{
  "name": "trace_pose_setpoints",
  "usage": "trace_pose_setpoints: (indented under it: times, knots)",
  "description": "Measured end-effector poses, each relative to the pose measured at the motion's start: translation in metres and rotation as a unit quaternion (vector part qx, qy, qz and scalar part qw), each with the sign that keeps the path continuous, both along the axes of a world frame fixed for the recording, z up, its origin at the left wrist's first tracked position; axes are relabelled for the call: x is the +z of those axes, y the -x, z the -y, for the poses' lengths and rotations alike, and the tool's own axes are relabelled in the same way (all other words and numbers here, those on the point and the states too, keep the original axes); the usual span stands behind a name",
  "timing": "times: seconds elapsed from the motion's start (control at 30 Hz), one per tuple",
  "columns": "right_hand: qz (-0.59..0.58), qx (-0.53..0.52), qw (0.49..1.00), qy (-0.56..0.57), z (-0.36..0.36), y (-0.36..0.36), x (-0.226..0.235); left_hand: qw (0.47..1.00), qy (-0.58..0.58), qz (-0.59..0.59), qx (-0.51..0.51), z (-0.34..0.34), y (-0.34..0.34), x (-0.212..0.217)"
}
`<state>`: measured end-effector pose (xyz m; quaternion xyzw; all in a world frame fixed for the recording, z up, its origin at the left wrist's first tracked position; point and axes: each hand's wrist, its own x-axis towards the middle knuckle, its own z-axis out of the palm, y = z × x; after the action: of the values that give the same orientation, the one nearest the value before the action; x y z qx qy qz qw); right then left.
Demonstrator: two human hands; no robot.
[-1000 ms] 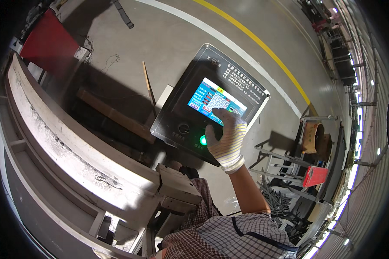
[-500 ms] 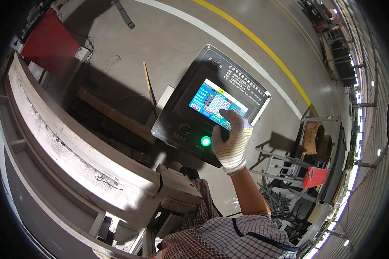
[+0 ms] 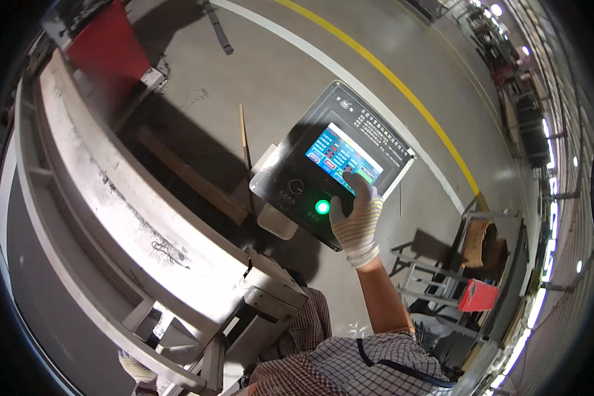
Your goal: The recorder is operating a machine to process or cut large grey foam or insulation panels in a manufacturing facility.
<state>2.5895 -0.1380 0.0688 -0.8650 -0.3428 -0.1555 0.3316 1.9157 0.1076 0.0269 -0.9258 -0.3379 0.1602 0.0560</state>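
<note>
My right hand (image 3: 358, 224), in a striped knit glove with grey fingertips, is at the lower right of a touchscreen (image 3: 344, 158). A forefinger reaches over the lit display and the thumb stands apart from it; nothing is in the hand. Whether the fingertip touches the glass I cannot tell. The screen sits in a tilted black control panel (image 3: 290, 162) with a glowing green button (image 3: 322, 207) and a dark round knob (image 3: 296, 188). At the lower left, my gloved left hand (image 3: 137, 369) is beside the pale machine frame (image 3: 105, 323), its fingers partly hidden.
A long whitish machine beam (image 3: 138, 204) curves along the left, with a red panel (image 3: 109, 53) beyond it. A thin wooden stick (image 3: 244, 135) rises behind the panel. To the right stands a metal rack (image 3: 435, 277) with a cardboard box (image 3: 478, 244) and a red piece (image 3: 478, 295).
A keypad window on the screen has disappeared. The view has shifted, with the panel now lower and further right. My right hand stays at the screen; more of my left hand shows.
</note>
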Motion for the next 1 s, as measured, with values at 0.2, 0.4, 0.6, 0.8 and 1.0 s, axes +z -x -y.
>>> trace_pose_setpoints:
  times: [0.2,0.4,0.6,0.8,1.0]
  knots:
    - [0.072,0.144,0.986,-0.034,0.0,0.108,0.03,0.985,0.009,0.152,0.08,0.014,0.001,0.004]
    - [-0.013,0.439,0.895,-0.079,0.03,0.328,0.055,0.895,-0.104,0.418,0.115,0.107,-0.022,0.022]
    - [-0.049,0.622,0.772,0.122,0.073,0.556,0.029,0.925,0.021,0.286,0.249,0.325,0.166,-0.012]
    - [0.102,0.608,0.722,0.313,0.045,0.736,-0.063,0.765,-0.003,0.264,0.588,0.516,0.392,-0.057]
    - [0.236,0.548,0.728,0.336,0.013,0.908,-0.078,0.66,-0.108,0.321,0.671,0.528,0.577,-0.068]
